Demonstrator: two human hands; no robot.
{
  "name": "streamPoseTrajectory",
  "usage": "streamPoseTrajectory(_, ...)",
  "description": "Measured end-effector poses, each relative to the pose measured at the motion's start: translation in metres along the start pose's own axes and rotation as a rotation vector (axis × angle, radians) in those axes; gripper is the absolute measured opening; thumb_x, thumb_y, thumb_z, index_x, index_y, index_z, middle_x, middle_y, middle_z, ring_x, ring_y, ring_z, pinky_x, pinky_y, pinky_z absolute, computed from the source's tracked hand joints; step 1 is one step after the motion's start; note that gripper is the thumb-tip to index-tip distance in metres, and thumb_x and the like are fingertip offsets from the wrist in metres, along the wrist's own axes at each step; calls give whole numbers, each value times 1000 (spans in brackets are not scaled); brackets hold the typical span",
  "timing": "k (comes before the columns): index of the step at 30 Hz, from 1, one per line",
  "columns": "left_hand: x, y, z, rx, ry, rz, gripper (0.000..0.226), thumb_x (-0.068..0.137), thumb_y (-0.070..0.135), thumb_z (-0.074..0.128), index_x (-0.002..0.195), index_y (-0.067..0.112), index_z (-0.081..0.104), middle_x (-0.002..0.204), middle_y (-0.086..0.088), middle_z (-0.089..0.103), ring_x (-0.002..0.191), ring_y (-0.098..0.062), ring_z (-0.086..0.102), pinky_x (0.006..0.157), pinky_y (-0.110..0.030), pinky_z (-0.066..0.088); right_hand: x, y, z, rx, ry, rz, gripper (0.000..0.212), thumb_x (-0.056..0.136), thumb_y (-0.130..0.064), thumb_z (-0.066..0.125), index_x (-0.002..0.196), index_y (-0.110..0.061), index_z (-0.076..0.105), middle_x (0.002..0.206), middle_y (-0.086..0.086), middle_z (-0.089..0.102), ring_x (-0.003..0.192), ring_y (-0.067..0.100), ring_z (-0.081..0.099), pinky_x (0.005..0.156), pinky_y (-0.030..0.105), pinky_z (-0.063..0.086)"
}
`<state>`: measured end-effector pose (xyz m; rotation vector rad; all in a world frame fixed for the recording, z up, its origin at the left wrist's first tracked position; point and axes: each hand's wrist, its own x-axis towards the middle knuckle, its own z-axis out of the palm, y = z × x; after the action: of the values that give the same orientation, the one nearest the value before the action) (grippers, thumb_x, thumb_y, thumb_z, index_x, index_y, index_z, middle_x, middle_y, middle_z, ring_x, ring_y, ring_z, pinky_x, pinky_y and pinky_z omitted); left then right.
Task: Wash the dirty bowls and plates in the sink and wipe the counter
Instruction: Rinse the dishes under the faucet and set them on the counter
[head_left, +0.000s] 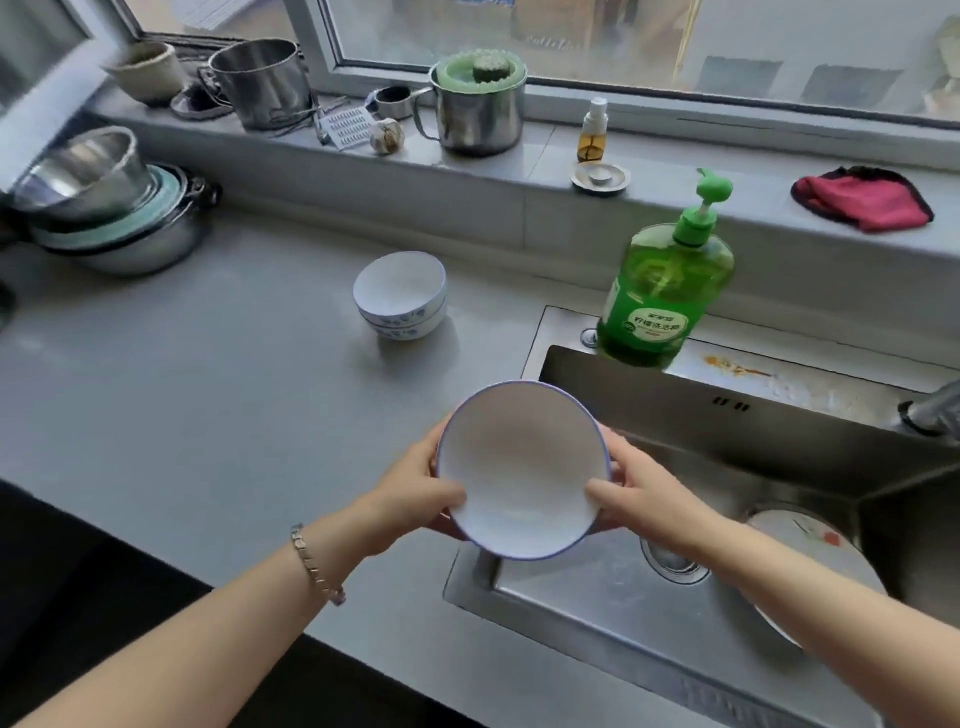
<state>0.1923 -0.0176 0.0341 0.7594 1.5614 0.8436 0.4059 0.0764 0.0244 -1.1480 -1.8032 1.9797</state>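
Bowl (522, 470) hangs between my two hands over the near left edge of the sink (571, 597), tilted so its white inside faces me. My left hand (410, 499) grips the left rim with the thumb curled inside, and my right hand (644, 499) grips the right rim the same way. Right of it, a stained plate (802, 532) lies in the sink. Two stacked bowls (400, 296) stand farther off on the counter (208, 389).

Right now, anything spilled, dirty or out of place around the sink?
Yes. An orange-brown smear streaks the sink's back ledge, right of the soap bottle. A plate with red scraps lies in the basin. Nothing looks tipped or broken.
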Motion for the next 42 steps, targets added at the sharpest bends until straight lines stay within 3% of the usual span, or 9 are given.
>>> streamPoseTrajectory(7,27,-21,-119,0,216,-107,57,53,12,45,102,38,55,89,0,63,65,-18,62,53,-34,57,109,-24,88,62,-73,118,51,81,6,37,121,-25,47,95,4,61,65,15,64,65,33,59)
streamPoseTrajectory(18,97,-42,-193,-10,406,-68,48,84,-1,37,107,40,49,92,4,59,71,-20,57,43,-26,52,213,-35,133,141,-39,241,39,83,2,38,111,-21,48,88,6,59,72,26,62,62,31,59)
streamPoseTrajectory(25,97,-50,-197,67,529,-16,52,94,24,49,140,38,30,114,3,60,99,-24,58,81,-42,54,222,-41,144,210,-14,229,40,90,-9,49,129,-18,44,91,5,59,68,22,64,67,30,59)
streamPoseTrajectory(27,86,-50,-179,282,621,-8,63,93,27,51,147,25,19,140,-8,43,126,-30,42,104,-41,37,211,-33,140,229,-28,239,50,92,-21,56,138,-17,35,102,8,60,82,23,65,74,30,58)
streamPoseTrajectory(30,63,-34,-128,631,711,189,64,89,16,57,145,6,27,149,-25,19,139,-39,14,112,-46,17,179,-14,120,138,-56,317,56,91,-23,57,139,-7,34,104,12,62,81,15,65,69,21,56)
streamPoseTrajectory(33,54,-21,-66,845,619,583,51,73,4,65,123,-2,55,134,-34,38,124,-50,34,105,-53,28,133,15,80,-46,-56,395,40,92,-17,54,129,-5,46,91,6,63,74,12,61,64,17,51)
streamPoseTrajectory(35,57,-18,-21,880,441,710,45,69,3,65,113,-1,61,123,-29,50,116,-39,42,103,-43,34,98,41,49,-111,44,447,36,91,-13,53,126,-4,50,91,7,62,76,13,59,64,18,48)
streamPoseTrajectory(39,73,-24,76,848,-155,394,33,90,14,47,122,17,55,121,-3,57,112,-19,53,95,-29,41,16,102,-18,-108,255,582,33,91,-10,50,124,-4,51,83,4,59,69,10,55,59,18,43)
streamPoseTrajectory(42,90,-40,138,948,-353,257,32,94,20,40,123,23,53,123,1,58,111,-16,54,89,-26,44,-45,146,-63,-56,394,663,32,91,-7,48,122,-2,50,80,4,58,66,12,53,57,20,42)
